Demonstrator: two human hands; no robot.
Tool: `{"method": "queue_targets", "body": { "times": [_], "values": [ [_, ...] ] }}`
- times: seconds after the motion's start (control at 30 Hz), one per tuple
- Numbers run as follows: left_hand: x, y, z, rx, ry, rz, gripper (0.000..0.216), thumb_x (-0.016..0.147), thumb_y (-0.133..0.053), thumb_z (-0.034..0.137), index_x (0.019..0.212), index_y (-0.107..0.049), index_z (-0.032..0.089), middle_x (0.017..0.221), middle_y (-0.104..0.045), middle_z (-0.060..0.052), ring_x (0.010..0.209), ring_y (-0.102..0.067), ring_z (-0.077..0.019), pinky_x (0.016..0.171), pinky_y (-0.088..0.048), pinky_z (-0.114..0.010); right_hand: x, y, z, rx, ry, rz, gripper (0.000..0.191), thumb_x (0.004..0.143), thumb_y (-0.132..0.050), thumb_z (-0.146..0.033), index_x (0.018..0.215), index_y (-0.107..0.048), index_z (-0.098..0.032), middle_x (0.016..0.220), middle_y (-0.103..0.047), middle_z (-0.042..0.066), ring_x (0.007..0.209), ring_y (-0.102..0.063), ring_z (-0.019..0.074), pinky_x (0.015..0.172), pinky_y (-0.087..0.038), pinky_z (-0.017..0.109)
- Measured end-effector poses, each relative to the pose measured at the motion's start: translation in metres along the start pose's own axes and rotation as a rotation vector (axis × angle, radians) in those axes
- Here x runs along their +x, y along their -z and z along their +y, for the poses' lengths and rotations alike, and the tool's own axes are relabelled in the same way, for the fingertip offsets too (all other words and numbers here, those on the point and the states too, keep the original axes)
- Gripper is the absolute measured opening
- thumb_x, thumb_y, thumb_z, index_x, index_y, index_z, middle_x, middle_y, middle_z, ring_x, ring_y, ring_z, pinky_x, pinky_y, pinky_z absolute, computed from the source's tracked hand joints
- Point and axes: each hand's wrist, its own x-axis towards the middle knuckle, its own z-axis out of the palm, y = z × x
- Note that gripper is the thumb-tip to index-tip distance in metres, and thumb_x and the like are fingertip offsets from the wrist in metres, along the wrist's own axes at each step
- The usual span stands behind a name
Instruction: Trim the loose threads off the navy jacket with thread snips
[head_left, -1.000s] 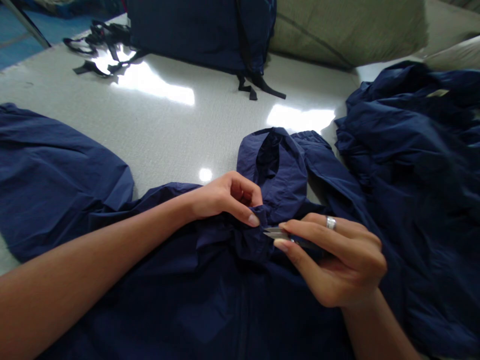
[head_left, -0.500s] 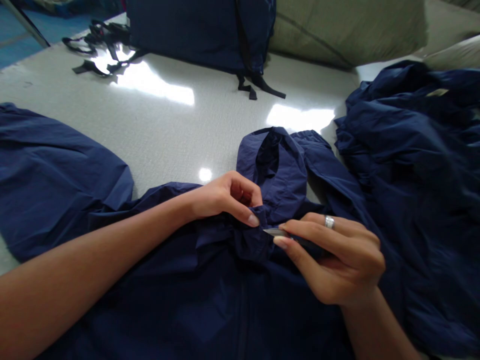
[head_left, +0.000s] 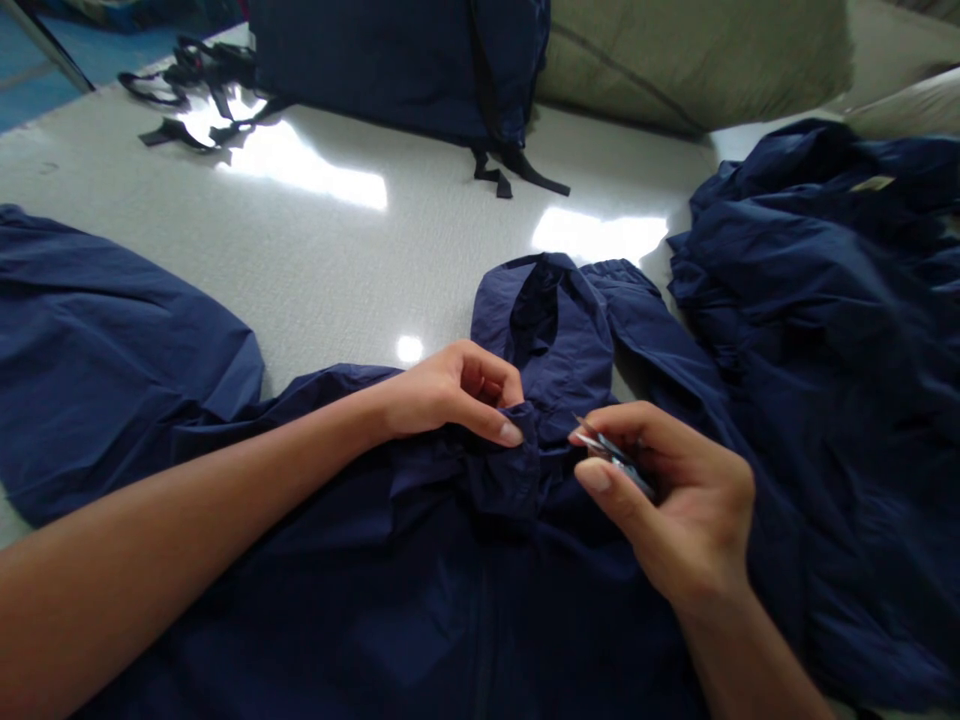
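Note:
A navy blue garment (head_left: 435,590) with a hood-like or collar part lies spread before me. My left hand (head_left: 472,395) pinches a gathered fold of it between thumb and fingers. Just to the right, my right hand (head_left: 667,500) is closed around a pair of small thread snips (head_left: 619,455), whose two pointed blades stand slightly apart. The snips' tips are a short way off the pinched fold, not touching it. Most of their handle is hidden in the palm.
More navy cloth (head_left: 840,330) is heaped at the right. At the back of the pale table (head_left: 330,260) stand a dark blue bag (head_left: 375,70) with black straps and a large olive bundle (head_left: 690,60). Loose black straps (head_left: 206,85) lie at the far left.
My right hand has turned and drawn back slightly right from the fold, with the snips' blades now parted and pointing up-left. My left hand keeps its pinch almost in place.

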Motion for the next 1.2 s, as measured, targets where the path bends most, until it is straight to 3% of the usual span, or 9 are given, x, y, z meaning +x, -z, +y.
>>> {"method": "queue_targets", "body": {
  "times": [0.13, 0.33, 0.5, 0.83, 1.2],
  "values": [
    [0.001, -0.001, 0.0, 0.015, -0.006, 0.013, 0.025, 0.062, -0.089, 0.021, 0.064, -0.066, 0.013, 0.059, -0.061, 0.002, 0.053, -0.052, -0.0072, 0.051, -0.037, -0.019, 0.0, -0.009, -0.004, 0.025, -0.092, -0.006, 0.014, 0.085, -0.081, -0.031, 0.081, -0.073, -0.021, 0.057, -0.062, -0.006, 0.043, -0.051, 0.0077, 0.04, -0.039, 0.017],
    [0.003, -0.004, 0.004, 0.02, 0.02, 0.047, 0.025, 0.06, -0.088, 0.018, 0.062, -0.064, 0.011, 0.056, -0.061, 0.003, 0.052, -0.05, -0.0054, 0.049, -0.033, -0.017, -0.002, -0.013, -0.001, -0.071, 0.044, 0.025, 0.005, 0.086, -0.075, -0.017, 0.084, -0.075, -0.021, 0.068, -0.074, -0.003, 0.051, -0.063, 0.0104, 0.049, -0.046, 0.019],
    [0.005, -0.007, 0.004, 0.038, 0.027, 0.106, 0.023, 0.057, -0.088, 0.015, 0.06, -0.066, 0.012, 0.053, -0.062, 0.003, 0.049, -0.051, -0.0055, 0.047, -0.032, -0.017, -0.001, -0.013, 0.002, -0.15, 0.093, 0.041, 0.008, 0.083, -0.073, -0.014, 0.082, -0.074, -0.022, 0.062, -0.07, -0.005, 0.047, -0.06, 0.01, 0.047, -0.044, 0.02],
    [0.006, -0.006, 0.003, 0.024, 0.045, 0.116, 0.023, 0.058, -0.089, 0.014, 0.06, -0.066, 0.012, 0.054, -0.063, 0.003, 0.05, -0.051, -0.0046, 0.049, -0.034, -0.017, -0.001, -0.012, -0.001, -0.164, -0.131, 0.101, 0.007, 0.086, -0.071, -0.022, 0.081, -0.076, -0.022, 0.065, -0.07, -0.003, 0.052, -0.06, 0.0113, 0.05, -0.046, 0.02],
    [0.007, -0.007, 0.001, 0.073, 0.019, 0.169, 0.017, 0.058, -0.086, 0.015, 0.062, -0.07, 0.012, 0.056, -0.068, 0.001, 0.051, -0.056, -0.0059, 0.05, -0.037, -0.017, -0.002, -0.016, 0.001, -0.151, -0.007, 0.034, 0.006, 0.088, -0.073, -0.018, 0.084, -0.076, -0.022, 0.067, -0.075, -0.004, 0.051, -0.065, 0.0109, 0.049, -0.046, 0.019]
  ]
}}
